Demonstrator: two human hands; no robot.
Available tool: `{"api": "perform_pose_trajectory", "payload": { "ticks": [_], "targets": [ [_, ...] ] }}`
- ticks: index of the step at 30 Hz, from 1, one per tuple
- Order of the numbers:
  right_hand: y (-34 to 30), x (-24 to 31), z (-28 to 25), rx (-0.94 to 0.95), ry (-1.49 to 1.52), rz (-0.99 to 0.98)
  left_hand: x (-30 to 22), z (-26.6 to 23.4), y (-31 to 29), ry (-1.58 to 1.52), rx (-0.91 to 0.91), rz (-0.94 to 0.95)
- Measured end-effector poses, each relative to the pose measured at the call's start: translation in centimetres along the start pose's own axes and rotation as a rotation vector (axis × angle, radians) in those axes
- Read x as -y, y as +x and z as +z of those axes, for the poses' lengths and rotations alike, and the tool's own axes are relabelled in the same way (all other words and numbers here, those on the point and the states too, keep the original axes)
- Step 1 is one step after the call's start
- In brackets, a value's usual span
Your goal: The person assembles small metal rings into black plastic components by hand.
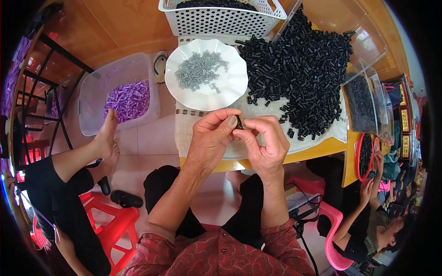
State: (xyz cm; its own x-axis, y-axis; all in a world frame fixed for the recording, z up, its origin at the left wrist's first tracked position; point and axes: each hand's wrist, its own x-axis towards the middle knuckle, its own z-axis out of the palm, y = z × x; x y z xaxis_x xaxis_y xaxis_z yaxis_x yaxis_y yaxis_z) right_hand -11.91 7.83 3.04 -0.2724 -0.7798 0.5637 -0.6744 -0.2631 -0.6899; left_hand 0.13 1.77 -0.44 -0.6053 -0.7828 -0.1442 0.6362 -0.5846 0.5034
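Observation:
Over the table's near edge, my left hand (214, 133) and my right hand (264, 140) meet with fingertips pinched around one small black cylindrical part (239, 122). Fingers cover much of it, so its details are hidden. Just beyond my left hand stands a white scalloped plate (177, 94) bearing a heap of small metal springs (198, 71). To the right of the plate spreads a large pile of black cylindrical parts (299, 69), some scattered toward the near side of the pale cloth (189, 133).
A white perforated basket (221, 23) with black parts stands behind the plate. Clear plastic bins (368, 106) line the right. On the floor at left are a tub (87, 106) of purple pieces and a red stool (119, 221). Two other people sit at either side.

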Motion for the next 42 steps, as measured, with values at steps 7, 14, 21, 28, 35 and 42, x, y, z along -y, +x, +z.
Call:
{"api": "perform_pose_trajectory", "payload": {
  "ticks": [7, 14, 21, 28, 35, 42],
  "targets": [
    [1.1, -0.4, -0.4, 0.078, 0.058, -0.052, -0.2, 0.1, 0.2, -0.008, 0.026, 0.001],
    [0.9, -0.1, -0.4, 0.145, 0.129, -0.002, -0.4, -0.2, 0.1, -0.045, 0.037, -0.031],
    [0.8, -0.4, -0.8, 0.032, 0.136, 0.011, -1.9, -0.4, 0.2, 0.146, 0.357, -0.03],
    [0.3, -0.8, -1.0, 0.002, 0.267, 0.111, -2.3, 0.0, -0.1, 0.331, 0.282, -0.112],
    [0.2, -0.2, -1.0, 0.007, 0.214, 0.111, -2.1, -0.7, -0.2, 0.354, 0.28, -0.06],
    [0.1, -0.1, -0.8, -0.016, 0.247, 0.129, -1.9, -0.5, -0.2, 0.338, 0.253, -0.054]
  ]
}}
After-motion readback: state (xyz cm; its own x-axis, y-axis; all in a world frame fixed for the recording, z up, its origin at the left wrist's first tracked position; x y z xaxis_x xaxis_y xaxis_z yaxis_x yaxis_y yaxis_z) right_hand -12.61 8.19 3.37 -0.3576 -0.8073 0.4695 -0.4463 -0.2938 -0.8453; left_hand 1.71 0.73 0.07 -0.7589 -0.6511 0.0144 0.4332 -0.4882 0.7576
